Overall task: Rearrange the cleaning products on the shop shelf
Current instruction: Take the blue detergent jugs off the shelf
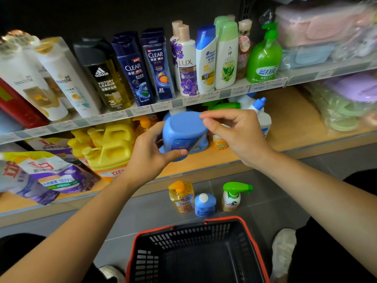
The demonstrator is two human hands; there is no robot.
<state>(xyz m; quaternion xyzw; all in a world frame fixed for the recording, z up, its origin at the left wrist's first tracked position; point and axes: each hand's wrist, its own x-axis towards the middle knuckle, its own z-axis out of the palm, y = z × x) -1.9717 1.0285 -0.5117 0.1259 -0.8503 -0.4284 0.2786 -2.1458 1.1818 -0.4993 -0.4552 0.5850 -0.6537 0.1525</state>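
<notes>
Left hand (151, 158) around bottle (181, 129) below LUX (186, 64)

You're in a shop aisle, price labels (161, 106) along the shelf edge (177, 103), branded shampoo bottles (130, 66) in rows facing you, red-rimmed shopping basket (189, 234) at your feet.

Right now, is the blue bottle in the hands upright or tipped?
Tipped: the blue bottle turns its flat base up toward the camera.
</notes>
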